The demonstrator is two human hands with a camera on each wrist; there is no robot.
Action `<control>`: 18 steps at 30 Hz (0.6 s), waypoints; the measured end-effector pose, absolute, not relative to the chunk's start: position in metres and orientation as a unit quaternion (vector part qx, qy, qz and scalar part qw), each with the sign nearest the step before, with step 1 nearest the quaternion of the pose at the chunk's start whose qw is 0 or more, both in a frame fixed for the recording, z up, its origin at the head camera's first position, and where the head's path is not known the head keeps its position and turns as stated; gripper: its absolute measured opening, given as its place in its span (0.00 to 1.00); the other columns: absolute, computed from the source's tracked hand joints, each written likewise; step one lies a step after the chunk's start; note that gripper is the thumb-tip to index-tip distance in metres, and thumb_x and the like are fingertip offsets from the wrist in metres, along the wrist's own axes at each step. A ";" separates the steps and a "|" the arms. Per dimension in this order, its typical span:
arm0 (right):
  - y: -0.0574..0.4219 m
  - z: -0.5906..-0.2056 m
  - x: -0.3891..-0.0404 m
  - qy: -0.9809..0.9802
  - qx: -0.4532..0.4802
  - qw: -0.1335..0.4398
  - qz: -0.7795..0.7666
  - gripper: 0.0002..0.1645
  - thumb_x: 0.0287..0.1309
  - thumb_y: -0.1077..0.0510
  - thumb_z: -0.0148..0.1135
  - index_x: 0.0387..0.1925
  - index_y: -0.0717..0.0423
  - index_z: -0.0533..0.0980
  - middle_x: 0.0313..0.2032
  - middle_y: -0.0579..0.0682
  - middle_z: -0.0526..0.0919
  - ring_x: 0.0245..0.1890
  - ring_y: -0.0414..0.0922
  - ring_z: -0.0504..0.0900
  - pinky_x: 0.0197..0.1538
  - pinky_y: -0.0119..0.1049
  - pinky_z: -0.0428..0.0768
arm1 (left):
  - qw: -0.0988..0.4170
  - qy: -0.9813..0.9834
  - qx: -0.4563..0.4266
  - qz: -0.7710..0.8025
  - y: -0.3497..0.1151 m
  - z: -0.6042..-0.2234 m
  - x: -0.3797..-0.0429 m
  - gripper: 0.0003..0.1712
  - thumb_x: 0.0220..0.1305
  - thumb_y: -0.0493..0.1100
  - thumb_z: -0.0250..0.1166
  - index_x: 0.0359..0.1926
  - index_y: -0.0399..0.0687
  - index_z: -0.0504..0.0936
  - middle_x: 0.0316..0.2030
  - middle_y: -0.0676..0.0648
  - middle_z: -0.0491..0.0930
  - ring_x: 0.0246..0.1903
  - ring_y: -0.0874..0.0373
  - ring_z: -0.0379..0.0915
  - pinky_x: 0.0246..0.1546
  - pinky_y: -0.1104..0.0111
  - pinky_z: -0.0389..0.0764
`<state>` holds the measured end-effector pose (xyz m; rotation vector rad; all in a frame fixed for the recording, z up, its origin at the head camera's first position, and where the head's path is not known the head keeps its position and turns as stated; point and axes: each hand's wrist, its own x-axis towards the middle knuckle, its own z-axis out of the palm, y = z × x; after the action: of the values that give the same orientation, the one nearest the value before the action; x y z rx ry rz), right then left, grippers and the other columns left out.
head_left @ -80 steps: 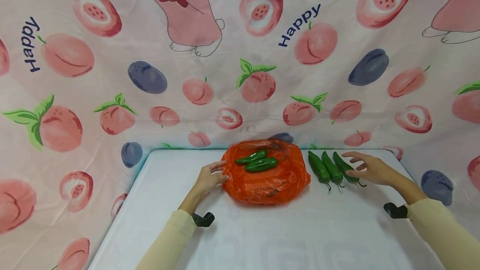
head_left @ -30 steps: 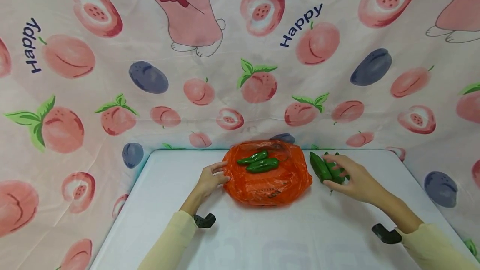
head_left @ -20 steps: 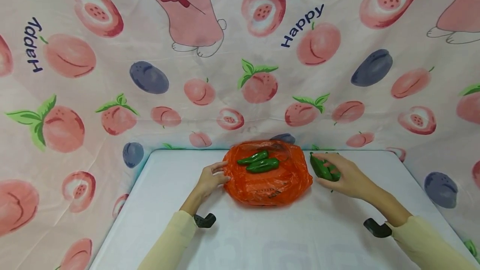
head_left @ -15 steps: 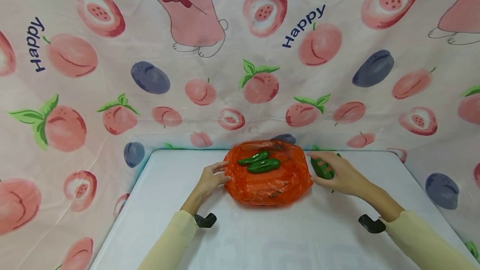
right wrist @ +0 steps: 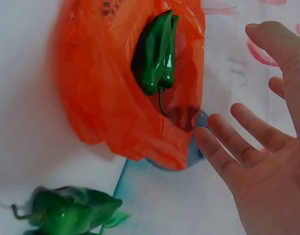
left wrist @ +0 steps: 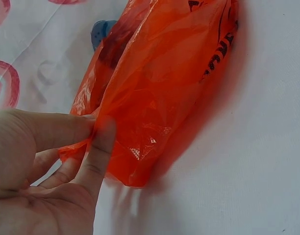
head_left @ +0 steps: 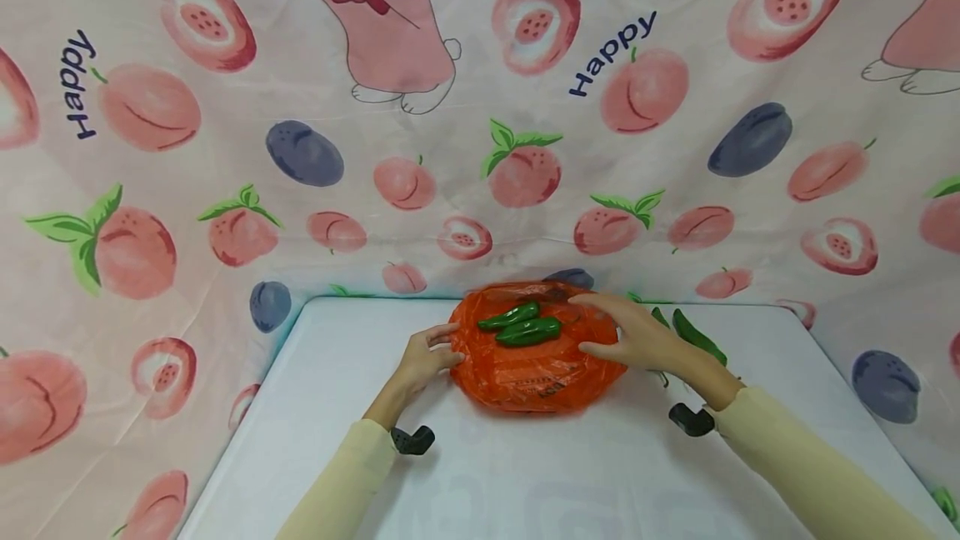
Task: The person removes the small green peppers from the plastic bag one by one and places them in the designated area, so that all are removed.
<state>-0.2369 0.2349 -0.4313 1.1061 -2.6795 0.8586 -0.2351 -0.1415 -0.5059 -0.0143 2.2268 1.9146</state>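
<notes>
An orange plastic bag (head_left: 517,386) lies on the white table with its mouth spread. Two green peppers (head_left: 528,332) rest in the bag; in the right wrist view these green peppers (right wrist: 155,54) sit inside its opening. My left hand (head_left: 420,363) pinches the bag's left edge between thumb and fingers, plain in the left wrist view, where the film (left wrist: 140,117) overlaps the thumb tip. At the bag's right side is my right hand (head_left: 637,336), fingers spread and holding nothing. Beyond it lie more green peppers (head_left: 697,336) on the table, partly hidden by the hand and forearm.
A fruit-print cloth (head_left: 450,148) hangs right behind the table's back edge. The white tabletop (head_left: 525,473) stretches in front of the bag. In the right wrist view, a loose green pepper (right wrist: 71,210) lies near the table edge.
My right hand has moved left, from the loose peppers across to the bag's right edge, uncovering the rightmost pepper again. The left hand keeps its place on the bag.
</notes>
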 end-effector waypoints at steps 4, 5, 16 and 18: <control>0.223 -0.432 -0.245 -0.889 0.354 0.030 0.289 0.40 0.57 0.53 0.77 0.70 0.51 0.71 0.64 0.56 0.77 0.60 0.58 0.77 0.59 0.63 0.79 | 0.102 0.751 -0.005 0.652 -0.141 -0.506 -0.236 0.33 0.62 0.30 0.70 0.69 0.41 0.76 0.60 0.36 0.76 0.45 0.51 0.78 0.47 0.59 0.86; 0.221 -0.432 -0.248 -0.891 0.352 0.025 0.287 0.41 0.57 0.53 0.77 0.70 0.50 0.71 0.65 0.56 0.76 0.60 0.58 0.77 0.59 0.62 0.79 | 0.101 0.750 -0.005 0.653 -0.141 -0.506 -0.236 0.32 0.62 0.30 0.70 0.68 0.42 0.76 0.59 0.36 0.76 0.45 0.51 0.78 0.47 0.60 0.87; 0.195 -0.436 -0.266 -0.902 0.335 -0.036 0.270 0.42 0.58 0.52 0.77 0.71 0.50 0.69 0.63 0.55 0.76 0.61 0.55 0.76 0.61 0.58 0.79 | 0.101 0.748 -0.003 0.656 -0.142 -0.508 -0.238 0.32 0.61 0.29 0.70 0.67 0.42 0.78 0.57 0.37 0.77 0.46 0.51 0.78 0.45 0.63 0.87; 0.191 -0.437 -0.270 -0.906 0.329 -0.056 0.261 0.42 0.59 0.52 0.76 0.72 0.50 0.69 0.65 0.56 0.75 0.63 0.57 0.74 0.62 0.59 0.77 | 0.101 0.749 -0.002 0.655 -0.142 -0.509 -0.238 0.32 0.61 0.29 0.70 0.67 0.42 0.78 0.57 0.37 0.77 0.45 0.52 0.79 0.44 0.64 0.87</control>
<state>-0.2698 0.1911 -0.4369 1.0734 -2.9518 0.8489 -0.2382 -0.1422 -0.5087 -0.0050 2.2131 1.9336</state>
